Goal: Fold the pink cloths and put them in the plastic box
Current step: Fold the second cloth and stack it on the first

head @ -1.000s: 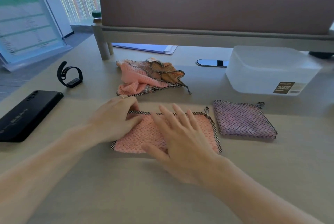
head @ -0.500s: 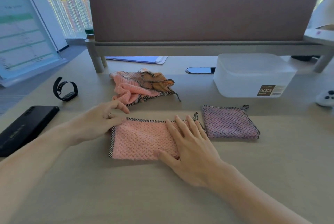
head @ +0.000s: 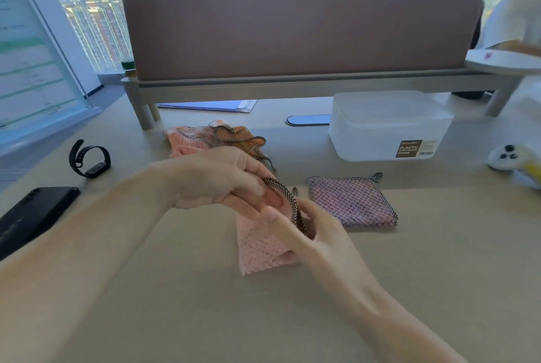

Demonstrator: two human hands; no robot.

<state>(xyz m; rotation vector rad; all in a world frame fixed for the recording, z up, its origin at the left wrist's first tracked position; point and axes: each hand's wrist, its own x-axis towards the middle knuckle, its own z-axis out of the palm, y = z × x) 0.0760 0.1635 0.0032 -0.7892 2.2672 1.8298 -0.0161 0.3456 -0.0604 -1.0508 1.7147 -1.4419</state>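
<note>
A pink cloth (head: 260,248) with a checked black-and-white border lies half on the table in front of me, its left side lifted and carried over to the right. My left hand (head: 216,178) pinches that raised edge. My right hand (head: 316,233) meets it there and grips the same border. A folded purplish-pink cloth (head: 351,201) lies flat just to the right. A heap of unfolded pink cloths (head: 193,143) sits behind my left hand. The translucent plastic box (head: 386,125), lid on, stands at the back right.
A black phone (head: 32,216) and a black wristband (head: 89,157) lie at the left. A desk divider (head: 298,28) on legs runs across the back, with blue papers (head: 210,105) under it. A white controller (head: 509,157) sits at the far right edge.
The pink cloth lay flat under both palms. My left hand has since lifted its left edge and swung it rightward, and my right hand has come off the cloth to grip that edge.
</note>
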